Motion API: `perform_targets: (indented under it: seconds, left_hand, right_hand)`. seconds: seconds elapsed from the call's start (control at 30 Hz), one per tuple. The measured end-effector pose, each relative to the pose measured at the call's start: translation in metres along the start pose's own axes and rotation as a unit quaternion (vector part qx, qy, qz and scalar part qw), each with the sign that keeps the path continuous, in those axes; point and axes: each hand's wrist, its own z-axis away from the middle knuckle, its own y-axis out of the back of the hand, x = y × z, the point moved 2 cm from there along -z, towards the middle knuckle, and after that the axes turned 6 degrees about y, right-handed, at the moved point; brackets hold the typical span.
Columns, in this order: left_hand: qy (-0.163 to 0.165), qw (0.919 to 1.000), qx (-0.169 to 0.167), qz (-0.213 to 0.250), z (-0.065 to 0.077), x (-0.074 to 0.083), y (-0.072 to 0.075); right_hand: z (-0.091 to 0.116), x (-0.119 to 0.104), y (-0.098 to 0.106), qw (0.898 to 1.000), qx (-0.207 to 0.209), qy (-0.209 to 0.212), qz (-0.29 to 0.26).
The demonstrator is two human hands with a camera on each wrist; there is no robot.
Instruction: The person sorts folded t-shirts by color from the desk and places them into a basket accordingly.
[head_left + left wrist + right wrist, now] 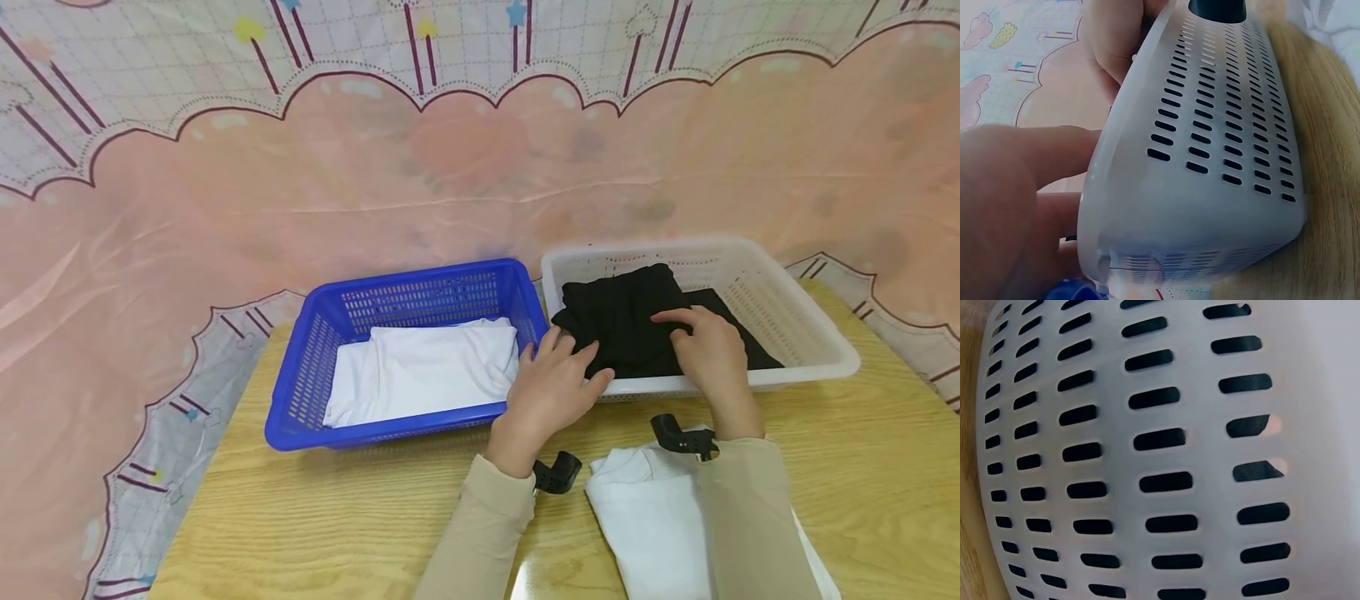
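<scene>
A folded black garment (626,321) lies in the white basket (806,372), against its left side, with more black cloth (750,346) to its right. My left hand (551,379) reaches over the basket's front left corner, its fingers spread at the garment's left edge. In the left wrist view, fingers (1063,153) pass over the white rim. My right hand (712,350) reaches over the front rim onto the black cloth, index finger extended and thumb apart from it. The right wrist view shows mostly the slotted basket wall (1116,469), with bits of skin visible through two slots.
On the left stands a blue basket (292,437) with folded white cloth (442,367) in it, close against the white basket. A folded white garment (652,517) lies on the wooden table (337,525) under my right forearm. A patterned curtain (300,192) hangs behind.
</scene>
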Motion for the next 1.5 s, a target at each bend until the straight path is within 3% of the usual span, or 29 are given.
perform_targets:
  seconds: [0.53,0.83,1.27,1.5]
  left_hand:
    - [-0.002,0.9999,0.015,0.002,-0.0003,-0.0017,0.0007]
    - [-0.007,0.9995,0.029,-0.012,0.0004,-0.0009,0.0]
    - [-0.002,0.9992,0.026,-0.031,0.0002,0.0015,-0.0023]
    - [-0.002,0.999,0.036,-0.027,0.0003,0.0012,-0.0009]
  right_hand:
    - [-0.0013,-0.0007,-0.0001,0.999,0.005,-0.024,0.034]
    - [-0.0005,-0.0002,-0.0033,0.997,-0.018,-0.024,0.067]
    - [0.0001,-0.0001,-0.0046,0.992,-0.067,-0.082,0.075]
    - [-0.0029,-0.0002,-0.0047,0.991,-0.069,-0.091,0.071]
